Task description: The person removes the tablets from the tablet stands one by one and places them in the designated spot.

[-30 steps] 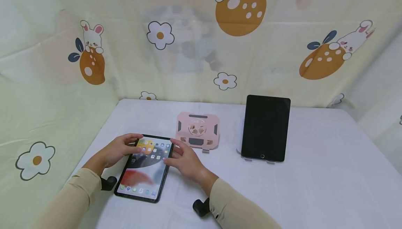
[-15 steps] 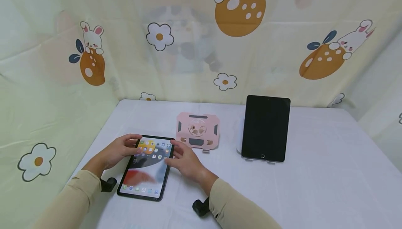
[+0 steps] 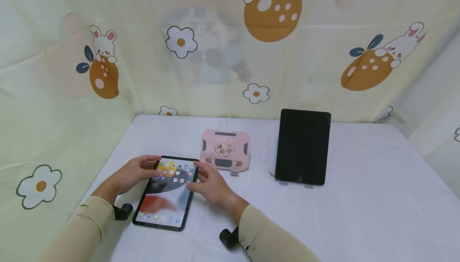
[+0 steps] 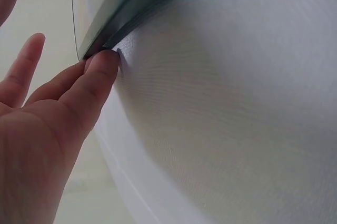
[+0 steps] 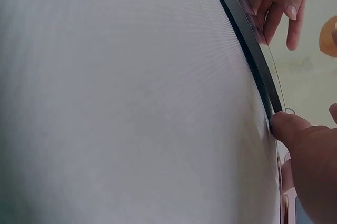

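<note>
tablet [image 3: 166, 194], icons [image 3: 172, 171] — head view, dark edge [image 5: 251, 45] — wrist views

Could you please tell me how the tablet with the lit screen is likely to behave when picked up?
The lit tablet is probably stiff: it looks flat and straight-edged. Its smooth screen may be slippery and could crack if dropped. Rolling seems unlikely, given its broad, thin shape.

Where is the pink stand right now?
Near the middle of the head view, the pink stand sits on the white table, just beyond the right hand, with the lit tablet front-left of it and the dark tablet to its right.
</note>
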`<state>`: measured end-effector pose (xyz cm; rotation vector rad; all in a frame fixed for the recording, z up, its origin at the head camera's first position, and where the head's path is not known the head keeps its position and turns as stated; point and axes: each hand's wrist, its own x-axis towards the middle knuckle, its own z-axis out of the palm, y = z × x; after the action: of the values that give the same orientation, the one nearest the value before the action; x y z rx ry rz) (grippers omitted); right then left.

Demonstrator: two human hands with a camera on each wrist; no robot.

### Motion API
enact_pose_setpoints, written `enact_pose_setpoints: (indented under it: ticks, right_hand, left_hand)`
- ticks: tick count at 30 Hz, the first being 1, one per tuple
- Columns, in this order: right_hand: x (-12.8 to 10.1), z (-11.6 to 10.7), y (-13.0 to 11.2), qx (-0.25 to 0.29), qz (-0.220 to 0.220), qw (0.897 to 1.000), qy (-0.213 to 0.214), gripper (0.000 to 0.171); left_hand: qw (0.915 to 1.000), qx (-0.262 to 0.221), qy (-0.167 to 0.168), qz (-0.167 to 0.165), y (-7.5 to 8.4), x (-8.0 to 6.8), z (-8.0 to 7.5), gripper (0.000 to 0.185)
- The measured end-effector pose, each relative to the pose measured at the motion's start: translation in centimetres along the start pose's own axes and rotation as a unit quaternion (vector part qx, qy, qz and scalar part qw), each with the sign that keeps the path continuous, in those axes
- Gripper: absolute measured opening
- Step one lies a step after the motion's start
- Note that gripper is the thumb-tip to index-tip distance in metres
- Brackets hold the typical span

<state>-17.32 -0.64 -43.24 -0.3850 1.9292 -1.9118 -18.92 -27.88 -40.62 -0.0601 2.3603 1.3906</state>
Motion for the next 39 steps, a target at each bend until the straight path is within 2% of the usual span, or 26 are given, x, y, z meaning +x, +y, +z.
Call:
enact_pose_setpoints:
  ticks: [16,26,39]
  right_hand:
    - [-0.28,-0.21,0.09,-0.003,0.011,1.0,-0.006,0.073]
    - [-0.42,-0.17,0.38,-0.014,0.012,1.0,-0.014,0.074]
    - [-0.34,-0.39,0.6,-0.027,0.013,0.999,-0.016,0.076]
  left_hand:
    - [1.0,0.006,-0.002,-0.005,-0.17,-0.13,0.31,0.068]
    - [0.9995,-0.014,-0.024,0.014,-0.55,-0.48,-0.02,0.071]
    - [0.9996,-0.004,-0.021,0.017,-0.61,-0.5,0.1,0.071]
